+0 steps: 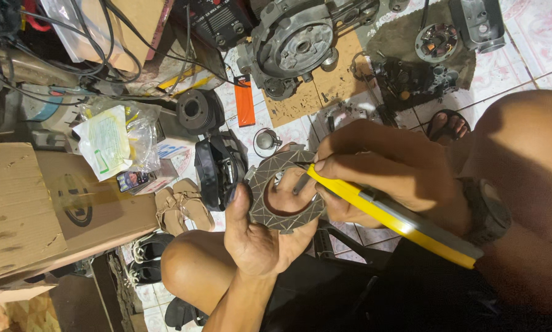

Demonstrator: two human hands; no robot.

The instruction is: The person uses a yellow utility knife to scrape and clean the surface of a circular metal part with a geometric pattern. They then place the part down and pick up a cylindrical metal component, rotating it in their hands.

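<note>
Two bare hands are at work over a tiled floor (534, 37) crowded with parts. Left hand (260, 237) is palm up, thumb and fingers closed around the rim of a grey ring-shaped friction disc (285, 187) with a cross-hatched face, held level above the left knee (187, 261). Right hand (380, 175) is closed on a yellow utility knife (393, 218); its front end rests against the disc's inner edge, and the knife body runs back across the right wrist. The right fingers cover the disc's upper right portion.

Surroundings: a grey engine casing (294, 43) sits on a piece of brown cardboard (325, 89) beyond the hands, with an orange lighter (244, 102) just beside it. A black ribbed cylinder (197, 110) lies left of the lighter, and a black housing (217, 169) stands just beside the left thumb. A large cardboard box (36, 203) occupies the left edge, a clear plastic bag with paper (113, 138) above it, tan sandals (181, 209) between box and knee. Tangled black cables (73, 43) fill the upper left corner.
</note>
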